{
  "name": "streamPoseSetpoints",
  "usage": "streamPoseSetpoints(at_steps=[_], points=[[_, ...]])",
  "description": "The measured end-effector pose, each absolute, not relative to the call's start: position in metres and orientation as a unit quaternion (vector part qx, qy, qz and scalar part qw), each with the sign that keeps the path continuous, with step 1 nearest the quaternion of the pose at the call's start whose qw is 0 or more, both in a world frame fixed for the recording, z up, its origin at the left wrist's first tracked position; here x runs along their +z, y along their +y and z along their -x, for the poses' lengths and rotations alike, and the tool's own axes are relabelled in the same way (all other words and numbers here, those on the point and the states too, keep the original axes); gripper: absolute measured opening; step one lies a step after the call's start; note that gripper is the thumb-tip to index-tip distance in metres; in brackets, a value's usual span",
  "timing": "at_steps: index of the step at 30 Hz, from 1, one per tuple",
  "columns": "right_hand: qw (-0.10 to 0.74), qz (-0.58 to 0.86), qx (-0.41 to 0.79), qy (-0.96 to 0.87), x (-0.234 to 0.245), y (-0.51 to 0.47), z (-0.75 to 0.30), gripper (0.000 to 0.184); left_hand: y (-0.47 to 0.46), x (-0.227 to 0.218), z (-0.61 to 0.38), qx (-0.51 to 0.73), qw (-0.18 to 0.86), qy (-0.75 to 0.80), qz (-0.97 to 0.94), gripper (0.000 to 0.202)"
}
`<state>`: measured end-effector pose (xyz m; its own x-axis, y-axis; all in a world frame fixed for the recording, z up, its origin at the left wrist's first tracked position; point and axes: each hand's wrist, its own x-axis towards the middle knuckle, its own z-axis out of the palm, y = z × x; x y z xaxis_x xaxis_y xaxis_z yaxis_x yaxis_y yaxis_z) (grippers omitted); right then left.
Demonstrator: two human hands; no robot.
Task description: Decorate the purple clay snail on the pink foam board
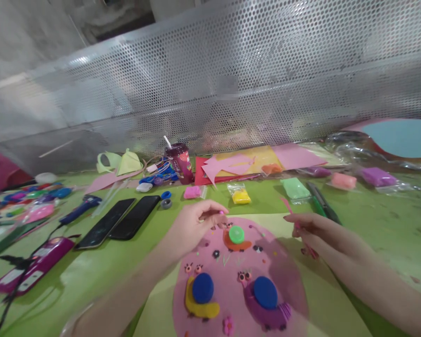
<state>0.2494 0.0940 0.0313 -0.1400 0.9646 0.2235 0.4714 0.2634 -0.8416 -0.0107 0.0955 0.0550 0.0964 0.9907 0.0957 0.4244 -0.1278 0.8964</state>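
My left hand [205, 217] hovers over the top of a pink paper oval [228, 262], thumb and forefinger pinching a tiny pinkish-purple bit of clay [221, 213]. To the right, my right hand [314, 234] grips a thin pink stick-like tool [288, 206], slanting down through the fingers. On the oval are clay snails with bottle-cap shells: an orange one with a green cap [236, 235], a yellow one with a blue cap [202, 288], and a purple one with a blue cap [265, 292]. A pink clay flower [228, 325] sits near the bottom, with small dots around.
Two phones [135, 217], a glue gun [80, 209] and a pink power strip [35, 267] lie left. Behind are a lidded cup [179, 164], clay packets [241, 195] and paper scraps [228, 166]. A cutter [323, 202] lies right, before a perforated metal panel [210, 93].
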Motion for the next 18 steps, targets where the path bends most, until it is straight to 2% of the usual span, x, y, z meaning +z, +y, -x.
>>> streamPoseSetpoints(at_steps=[6, 9, 13, 18], points=[[0.298, 0.437, 0.033, -0.848, 0.01, 0.108, -0.259, 0.026, 0.094, 0.051, 0.005, 0.414, 0.408, 0.508, -0.636, 0.013], [0.309, 0.363, -0.05, -0.878, 0.015, 0.106, -0.256, 0.027, 0.088, 0.05, 0.0, 0.415, 0.441, 0.479, -0.635, 0.014], [0.35, 0.263, 0.0, -0.899, 0.037, 0.093, -0.235, 0.025, 0.082, 0.051, -0.004, 0.412, 0.489, 0.444, -0.628, 0.017], [0.376, 0.225, 0.089, -0.894, 0.06, 0.095, -0.194, 0.027, 0.086, 0.056, -0.002, 0.441, 0.512, 0.415, -0.609, 0.02]])
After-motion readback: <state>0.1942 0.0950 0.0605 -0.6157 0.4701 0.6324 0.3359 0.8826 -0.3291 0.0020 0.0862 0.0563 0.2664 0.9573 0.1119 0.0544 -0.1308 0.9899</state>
